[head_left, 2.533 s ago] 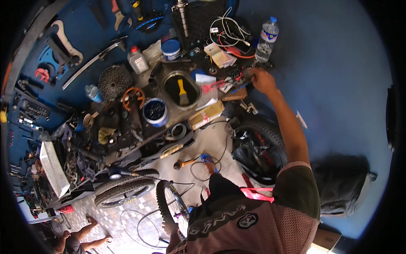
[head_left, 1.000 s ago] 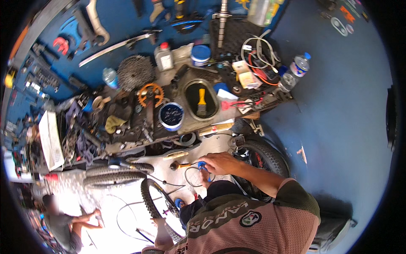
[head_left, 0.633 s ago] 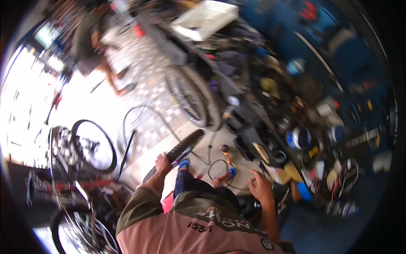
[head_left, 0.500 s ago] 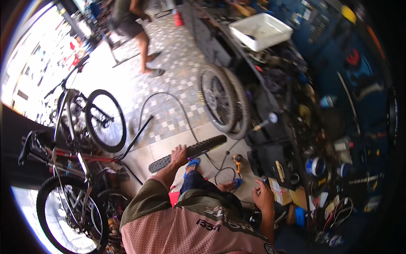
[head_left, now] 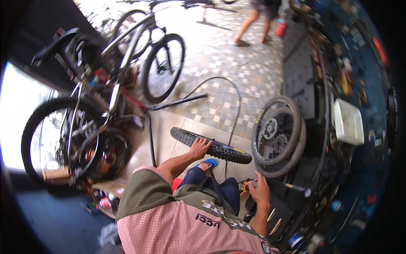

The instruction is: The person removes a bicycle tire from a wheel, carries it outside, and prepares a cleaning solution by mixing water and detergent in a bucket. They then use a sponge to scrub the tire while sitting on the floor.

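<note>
My left hand is closed over the top of a black knobby bicycle tyre, which stands upright on the floor in front of me. From above it shows almost edge-on, with yellow marks along one side. Any rim or spokes inside it are hidden. My right hand hangs in the air to the right, thumb and forefinger apart, with nothing visible in it. Just left of that hand, lower down, an orange-and-black power tool is partly seen on the floor.
Two bicycle wheels lean against the dark bench at right. A silver bicycle stands at left beside a dark stand leg. A hose loops over the floor. A white basket sits on the bench. Another person's legs are far off.
My view has swung right-to-left, so the bicycle shows larger and the bench sits farther right. My left hand stays on the tyre, whose tilt in view has changed. The other person has moved.
</note>
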{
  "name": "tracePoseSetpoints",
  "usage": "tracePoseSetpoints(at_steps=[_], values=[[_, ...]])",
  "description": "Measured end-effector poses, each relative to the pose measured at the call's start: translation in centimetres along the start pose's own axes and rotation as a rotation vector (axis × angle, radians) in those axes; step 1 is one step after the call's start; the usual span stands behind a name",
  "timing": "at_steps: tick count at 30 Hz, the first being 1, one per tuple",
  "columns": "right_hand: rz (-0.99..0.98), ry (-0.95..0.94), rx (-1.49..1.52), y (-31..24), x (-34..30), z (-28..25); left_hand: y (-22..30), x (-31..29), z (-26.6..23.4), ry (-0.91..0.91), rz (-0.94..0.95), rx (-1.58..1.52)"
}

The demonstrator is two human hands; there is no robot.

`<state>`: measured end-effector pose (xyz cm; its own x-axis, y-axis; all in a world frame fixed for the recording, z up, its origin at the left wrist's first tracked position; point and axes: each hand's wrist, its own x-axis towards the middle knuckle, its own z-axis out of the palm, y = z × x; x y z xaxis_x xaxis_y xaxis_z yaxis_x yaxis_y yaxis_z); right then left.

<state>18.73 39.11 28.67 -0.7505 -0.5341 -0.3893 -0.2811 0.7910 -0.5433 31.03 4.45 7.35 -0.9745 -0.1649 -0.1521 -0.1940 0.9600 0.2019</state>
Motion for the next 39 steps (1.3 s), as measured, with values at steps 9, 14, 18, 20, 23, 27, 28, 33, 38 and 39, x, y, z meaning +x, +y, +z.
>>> tracePoseSetpoints(at_steps=[9, 14, 18, 20, 23, 27, 28, 33, 38, 39], values=[[-0.535, -0.25, -0.488, -3.3, 16.4, 11.2, 2.3, -0.7, 1.3, 0.067, -0.505, -0.131], [-0.551, -0.444, -0.67, -4.7, 21.0, 16.7, 5.6, -3.4, -0.2, 0.18, -0.758, -0.279], [-0.625, -0.424, -0.671, -3.7, 22.4, 18.7, 8.5, -11.1, 0.9, 0.367, -1.152, -0.486], [-0.67, -0.375, -0.686, -3.4, 23.6, 18.9, 10.2, -15.2, -0.1, 0.268, -1.36, -0.606], [-0.68, -0.473, -0.749, -7.4, 23.4, 19.9, 13.7, -25.3, 4.2, 0.148, -1.671, -0.725], [-0.752, -0.369, -0.715, -10.4, 23.7, 21.7, 19.2, -32.0, 5.8, 0.049, -1.966, -0.862], [-0.761, -0.346, -0.703, -10.9, 23.7, 22.4, 20.4, -33.2, 6.7, 0.067, -1.988, -0.885], [-0.752, -0.286, -0.652, -12.8, 26.1, 24.6, 16.8, -36.2, 6.2, 0.137, -1.857, -0.917], [-0.723, -0.261, -0.544, -16.2, 27.1, 27.0, -1.6, -36.0, 4.3, 0.211, -1.525, -0.749], [-0.696, -0.233, -0.544, -17.5, 26.6, 27.2, -6.7, -35.1, 3.9, 0.182, -1.48, -0.755]])
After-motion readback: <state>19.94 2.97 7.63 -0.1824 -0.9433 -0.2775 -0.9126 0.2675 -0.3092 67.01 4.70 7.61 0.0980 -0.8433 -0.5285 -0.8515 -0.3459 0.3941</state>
